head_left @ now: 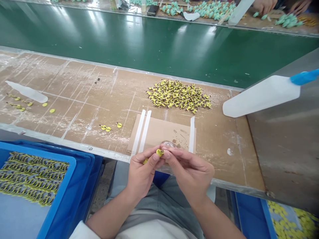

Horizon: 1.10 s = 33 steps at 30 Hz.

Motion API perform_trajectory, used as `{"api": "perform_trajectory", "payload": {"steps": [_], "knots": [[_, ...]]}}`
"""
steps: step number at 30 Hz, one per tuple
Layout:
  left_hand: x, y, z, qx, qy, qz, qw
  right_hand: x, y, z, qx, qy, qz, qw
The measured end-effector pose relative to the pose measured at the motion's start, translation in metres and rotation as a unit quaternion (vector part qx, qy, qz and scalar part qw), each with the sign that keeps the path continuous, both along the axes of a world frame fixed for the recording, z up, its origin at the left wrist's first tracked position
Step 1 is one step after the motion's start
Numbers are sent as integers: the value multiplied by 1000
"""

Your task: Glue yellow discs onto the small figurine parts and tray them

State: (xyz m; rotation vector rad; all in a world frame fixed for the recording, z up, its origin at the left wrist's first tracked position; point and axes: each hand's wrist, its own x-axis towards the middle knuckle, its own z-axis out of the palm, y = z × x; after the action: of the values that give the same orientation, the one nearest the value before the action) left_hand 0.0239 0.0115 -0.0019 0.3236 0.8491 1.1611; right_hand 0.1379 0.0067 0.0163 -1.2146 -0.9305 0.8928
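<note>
Yellow disc [159, 152] pinched between left fingers [152, 157] and right fingers [171, 156], closed tight, just over the cardboard [159, 131] at the bench [74, 109] edge; risk of a drop into the lap [171, 196] from any slipping grip.

Rough matt brown cardboard [74, 99] bench top, mostly plastic items around it.

Behind the cardboard: smooth glossy green conveyor belt [159, 46]. Along its near edge: dull metal strip [62, 145]. Right of it: matt translucent white plastic bottle [261, 96], blue plastic cap [304, 77], scuffed grey metal panel [281, 149]. Left, nearer: glossy blue plastic tray [37, 150]. On it: smooth white tape strips [191, 134], thin clear plastic bag [166, 144]. Above its near edge: glossy yellow disc [159, 152].
</note>
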Motion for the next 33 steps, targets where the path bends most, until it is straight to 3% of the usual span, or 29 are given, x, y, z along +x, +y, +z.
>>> {"api": "perform_trajectory", "payload": {"steps": [7,16,26,33], "knots": [[2,-2,2,16,-4,9,1000,-1,-2,-1,18,8,1,1000],[2,-3,2,45,62,25,997,3,-2,-5,11,12,32,999],[4,0,4,-1,50,43,998,11,3,-1,9,31,64,997],[5,-4,8,41,79,68,994,13,0,-3,35,-6,67,997]]}}
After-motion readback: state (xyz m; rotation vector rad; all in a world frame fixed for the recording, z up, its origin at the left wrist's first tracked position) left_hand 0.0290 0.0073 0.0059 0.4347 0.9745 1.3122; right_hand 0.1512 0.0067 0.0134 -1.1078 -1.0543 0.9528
